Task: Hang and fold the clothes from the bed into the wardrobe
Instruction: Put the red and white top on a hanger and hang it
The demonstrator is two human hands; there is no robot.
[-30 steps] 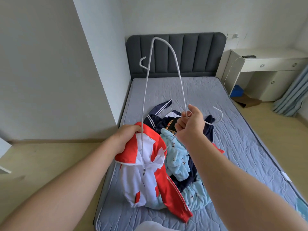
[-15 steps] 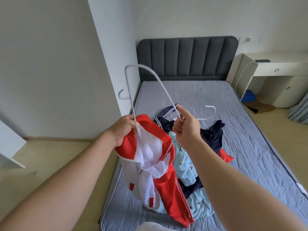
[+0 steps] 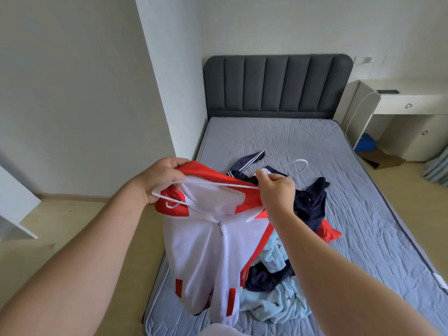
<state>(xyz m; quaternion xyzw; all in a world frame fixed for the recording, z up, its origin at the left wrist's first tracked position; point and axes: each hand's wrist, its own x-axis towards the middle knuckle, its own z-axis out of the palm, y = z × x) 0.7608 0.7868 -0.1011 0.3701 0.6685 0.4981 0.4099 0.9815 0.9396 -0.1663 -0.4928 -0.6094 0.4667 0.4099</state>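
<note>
I hold a red and white zip jacket (image 3: 213, 248) up over the near left corner of the bed (image 3: 363, 214). My left hand (image 3: 162, 180) grips its red collar at the left. My right hand (image 3: 276, 192) pinches a white wire hanger (image 3: 218, 184) near its neck. The hanger lies across the jacket's open collar, one end poking out by my left hand, its hook (image 3: 298, 164) pointing right. A light blue patterned garment (image 3: 278, 297) and dark navy clothes (image 3: 310, 204) lie heaped on the bed behind the jacket.
A dark grey padded headboard (image 3: 276, 86) stands at the far end. A white desk (image 3: 409, 105) with a phone on a cable is at the right, a blue box and cardboard on the floor beneath. A white wall column (image 3: 167, 76) and white panel (image 3: 14, 207) stand left.
The hanger has swung down from upright to lie across the jacket's collar, one end now inside it. My left hand lifted the jacket higher and spread its collar open.
</note>
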